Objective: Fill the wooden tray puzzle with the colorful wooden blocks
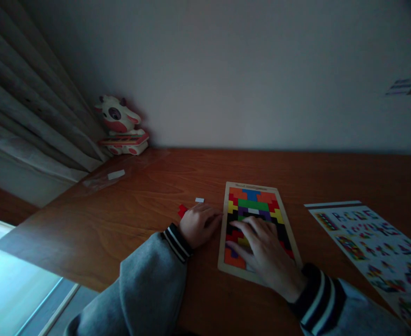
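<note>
A wooden puzzle board (229,191) lies on the table, its frame filled with blocky pieces in orange, blue, green, red, yellow, black and purple. Over its lower half is my right hand (263,247), thumb and fingers apart, fingertips at the pieces; nothing shows in its grasp. My left hand (200,224) rests on the table, its loosely bent fingers reaching to the board's left edge. Beside that hand lies a red piece (182,211), partly hidden by it. Just beyond is a small white piece (199,200). Part of the puzzle is covered by my right hand.
To the right, a printed sheet (373,242) with coloured block patterns lies on the wooden table (138,233). A toy cow with a keyboard (123,126) stands at the back left by the curtain (26,93). Clear plastic wrapping (102,182) lies near the table's left edge.
</note>
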The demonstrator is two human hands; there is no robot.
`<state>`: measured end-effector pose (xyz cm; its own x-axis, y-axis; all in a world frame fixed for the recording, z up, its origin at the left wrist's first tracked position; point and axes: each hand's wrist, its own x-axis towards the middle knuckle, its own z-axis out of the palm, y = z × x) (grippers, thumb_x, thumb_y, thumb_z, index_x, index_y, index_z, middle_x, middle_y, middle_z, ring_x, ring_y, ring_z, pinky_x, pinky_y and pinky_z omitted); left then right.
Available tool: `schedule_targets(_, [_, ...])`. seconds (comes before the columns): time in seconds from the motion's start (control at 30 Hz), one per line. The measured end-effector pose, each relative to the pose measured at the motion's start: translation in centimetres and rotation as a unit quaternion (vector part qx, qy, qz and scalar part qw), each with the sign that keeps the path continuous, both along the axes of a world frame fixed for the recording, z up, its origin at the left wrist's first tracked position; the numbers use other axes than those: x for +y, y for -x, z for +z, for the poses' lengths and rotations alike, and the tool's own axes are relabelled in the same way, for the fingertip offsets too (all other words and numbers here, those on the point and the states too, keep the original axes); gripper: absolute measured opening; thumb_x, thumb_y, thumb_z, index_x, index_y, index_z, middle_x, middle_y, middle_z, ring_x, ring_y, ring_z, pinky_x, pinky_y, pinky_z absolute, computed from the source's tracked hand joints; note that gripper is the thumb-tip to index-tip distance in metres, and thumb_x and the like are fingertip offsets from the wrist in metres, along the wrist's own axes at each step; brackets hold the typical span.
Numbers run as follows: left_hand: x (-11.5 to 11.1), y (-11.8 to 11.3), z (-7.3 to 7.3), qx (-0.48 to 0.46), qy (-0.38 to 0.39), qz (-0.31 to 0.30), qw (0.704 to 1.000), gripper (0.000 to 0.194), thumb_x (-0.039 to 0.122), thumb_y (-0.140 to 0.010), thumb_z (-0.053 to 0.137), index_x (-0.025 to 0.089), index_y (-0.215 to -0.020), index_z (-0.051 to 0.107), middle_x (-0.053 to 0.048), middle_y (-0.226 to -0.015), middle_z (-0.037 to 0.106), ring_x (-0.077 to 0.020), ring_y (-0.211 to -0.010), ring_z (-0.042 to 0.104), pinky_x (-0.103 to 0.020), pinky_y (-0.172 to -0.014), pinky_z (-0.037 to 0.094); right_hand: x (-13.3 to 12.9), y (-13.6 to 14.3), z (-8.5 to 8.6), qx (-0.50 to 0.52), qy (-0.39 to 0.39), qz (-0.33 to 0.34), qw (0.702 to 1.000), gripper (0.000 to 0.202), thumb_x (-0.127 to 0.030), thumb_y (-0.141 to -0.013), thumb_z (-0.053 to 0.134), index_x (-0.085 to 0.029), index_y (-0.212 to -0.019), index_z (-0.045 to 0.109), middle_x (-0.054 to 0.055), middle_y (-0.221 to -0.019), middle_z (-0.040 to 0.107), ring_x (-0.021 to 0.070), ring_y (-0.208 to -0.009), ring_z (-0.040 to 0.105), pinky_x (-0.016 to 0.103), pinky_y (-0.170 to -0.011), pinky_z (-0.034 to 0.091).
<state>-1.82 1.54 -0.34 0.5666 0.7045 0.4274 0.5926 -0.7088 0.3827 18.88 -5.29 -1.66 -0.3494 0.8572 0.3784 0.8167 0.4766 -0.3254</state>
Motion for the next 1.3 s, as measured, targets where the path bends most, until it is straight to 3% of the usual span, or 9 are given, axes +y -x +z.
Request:
schedule_targets(0.17, [2.0, 3.2, 0.5, 0.040, -0.096, 0.049, 0.993, 0.022, 0.028, -0.095, 0.053, 0.018, -0.107, 0.068, -0.009, -0.100, 0.071, -0.0218, -0.090, 0.064, -0.039, -0.085, 0.052, 0.0, -0.2, 0.5, 0.082, 0.022, 0.001, 0.996, 0.023, -0.036, -0.096, 0.051, -0.026, -0.116, 0.058, 0.006, -0.105, 0.062, 0.0245, -0.099, 0.059, 0.046, -0.087, 0.047])
schedule_targets(0.37, [3.0, 6.2, 0.6, 0.086, -0.061, -0.075, 0.992, 0.040, 0.040, -0.087, 0.065, 0.021, -0.122, 0.063, -0.010, -0.116, 0.070, -0.0239, -0.107, 0.062, -0.041, -0.095, 0.050, 0.1, -0.5, 0.9, 0.163, 0.011, -0.005, 0.987, 0.018, -0.031, -0.096, 0.050, -0.026, -0.111, 0.059, 0.006, -0.102, 0.064, 0.0233, -0.097, 0.060, 0.044, -0.086, 0.046])
schedule_targets(0.63, [2.3, 5.7, 0.7, 0.129, -0.044, -0.095, 0.986, 0.036, 0.027, -0.092, 0.053, 0.020, -0.125, 0.063, -0.011, -0.125, 0.065, -0.0266, -0.115, 0.058, -0.048, -0.099, 0.047, 0.9, -1.4, 1.3, 0.259, 0.003, -0.041, 0.965, 0.020, -0.035, -0.095, 0.052, -0.024, -0.109, 0.061, 0.005, -0.093, 0.061, 0.0198, -0.085, 0.059, 0.037, -0.078, 0.050])
schedule_targets(0.77, [2.3, 5.3, 0.3, 0.134, -0.050, -0.068, 0.987, 0.034, 0.029, -0.092, 0.054, 0.020, -0.123, 0.065, -0.012, -0.123, 0.064, -0.0270, -0.112, 0.058, -0.047, -0.096, 0.048, 1.0, -1.6, 1.1, 0.281, 0.019, -0.048, 0.958, 0.021, -0.037, -0.095, 0.052, -0.024, -0.109, 0.061, 0.005, -0.094, 0.063, 0.0193, -0.087, 0.060, 0.036, -0.079, 0.051])
schedule_targets(1.07, [2.4, 4.2, -0.8, 0.053, -0.022, -0.018, 0.998, 0.036, 0.036, -0.085, 0.069, 0.021, -0.118, 0.066, -0.010, -0.113, 0.068, -0.0237, -0.106, 0.065, -0.042, -0.094, 0.054, 1.0, -1.5, 1.1, 0.305, 0.034, -0.056, 0.950, 0.023, -0.040, -0.095, 0.052, -0.024, -0.108, 0.062, 0.005, -0.094, 0.065, 0.0193, -0.088, 0.063, 0.036, -0.079, 0.052])
schedule_targets(1.3, [0.9, 2.8, 0.7, -0.071, -0.062, -0.086, 0.992, 0.034, 0.033, -0.084, 0.071, 0.021, -0.115, 0.065, -0.008, -0.111, 0.069, -0.0187, -0.102, 0.068, -0.032, -0.088, 0.059, 0.9, -1.3, 1.4, 0.312, 0.046, -0.041, 0.948, 0.025, -0.041, -0.093, 0.054, -0.023, -0.109, 0.062, 0.006, -0.096, 0.069, 0.0182, -0.083, 0.066, 0.035, -0.076, 0.056])
